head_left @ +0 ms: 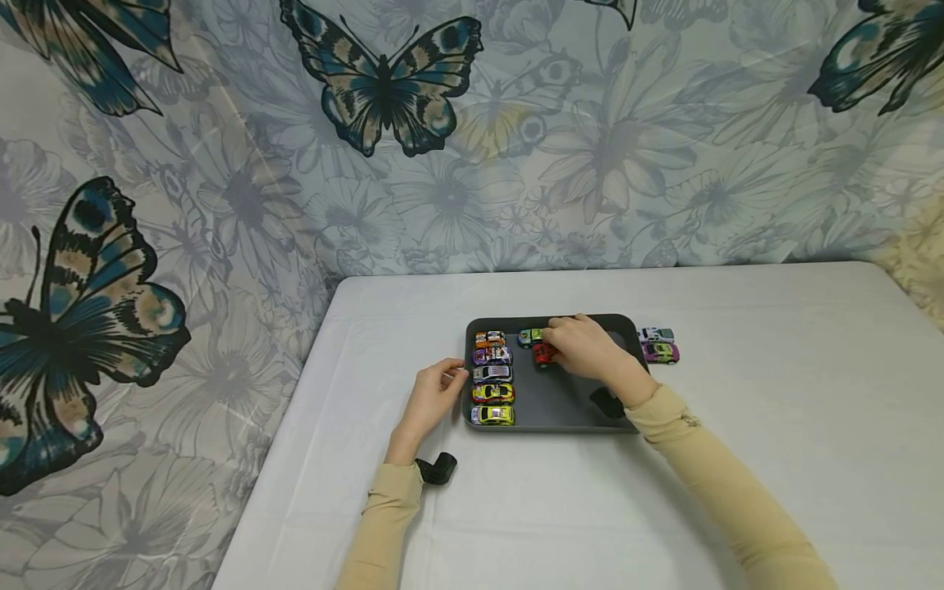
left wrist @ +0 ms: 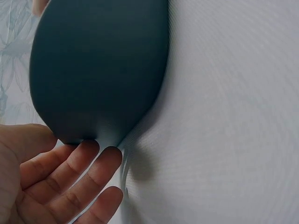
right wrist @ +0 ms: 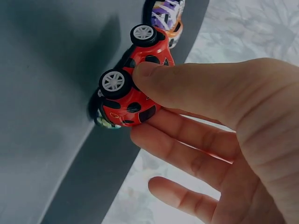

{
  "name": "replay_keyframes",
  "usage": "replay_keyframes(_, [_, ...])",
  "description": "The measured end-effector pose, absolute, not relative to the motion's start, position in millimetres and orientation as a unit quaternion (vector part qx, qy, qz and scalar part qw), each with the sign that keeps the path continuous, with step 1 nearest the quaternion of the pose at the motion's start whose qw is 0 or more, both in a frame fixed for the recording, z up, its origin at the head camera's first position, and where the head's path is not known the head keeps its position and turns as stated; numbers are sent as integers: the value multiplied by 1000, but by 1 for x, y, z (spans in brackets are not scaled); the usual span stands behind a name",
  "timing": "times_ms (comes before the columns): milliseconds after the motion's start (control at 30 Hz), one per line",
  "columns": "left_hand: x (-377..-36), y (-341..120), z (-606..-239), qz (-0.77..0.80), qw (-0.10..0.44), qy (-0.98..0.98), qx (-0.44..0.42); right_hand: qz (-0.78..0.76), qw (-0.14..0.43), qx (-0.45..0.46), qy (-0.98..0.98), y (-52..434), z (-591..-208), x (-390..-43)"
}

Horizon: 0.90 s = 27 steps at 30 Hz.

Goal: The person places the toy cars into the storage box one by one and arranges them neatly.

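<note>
A dark grey tray (head_left: 560, 410) lies on the table (head_left: 737, 459), toward the far edge and a little left of the middle. The right hand (head_left: 583, 344) reaches over the far part of the tray and pinches a red toy car (head_left: 544, 355) between the thumb and the curled fingers (right wrist: 187, 135); in the right wrist view the car is turned on its side, its wheels showing, just above the tray floor. A green toy car (head_left: 529, 337) sits beside it near the tray's far edge, touching or almost touching the red one.

Along the tray's left edge stands a row of five toy cars: an orange one (head_left: 490, 338) at the far end, then a purple one (head_left: 492, 356), a white one (head_left: 492, 374), a yellow one (head_left: 493, 393) and a yellow-green one (head_left: 492, 415) at the near left corner.

The left hand (head_left: 435, 397) rests on the table at the tray's left edge, its fingers relaxed and touching the rim; it grips nothing. In the left wrist view the fingertips (left wrist: 100, 158) lie against the tray's rounded corner.

Outside the tray, just past its far right corner, two more toy cars stand on the table, a silver one (head_left: 656, 334) and a pink one (head_left: 660, 353) side by side.
</note>
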State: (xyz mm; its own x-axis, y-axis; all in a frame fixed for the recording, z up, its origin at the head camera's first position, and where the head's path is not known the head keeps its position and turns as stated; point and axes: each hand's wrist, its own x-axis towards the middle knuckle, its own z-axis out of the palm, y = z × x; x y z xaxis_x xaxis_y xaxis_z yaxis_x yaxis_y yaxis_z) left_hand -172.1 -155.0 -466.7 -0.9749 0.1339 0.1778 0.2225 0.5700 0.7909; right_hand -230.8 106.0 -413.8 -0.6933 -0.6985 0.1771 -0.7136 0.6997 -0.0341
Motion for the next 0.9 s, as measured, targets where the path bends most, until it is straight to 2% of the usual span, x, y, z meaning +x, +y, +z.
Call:
replay_keyframes(500, [-173, -154, -468, -460, 45, -881, -100, 31, 37, 378, -925, 92, -420, -237])
replay_keyframes(900, [-173, -155, -467, -455, 38, -885, -89, 35, 54, 379, -923, 86, -422, -237])
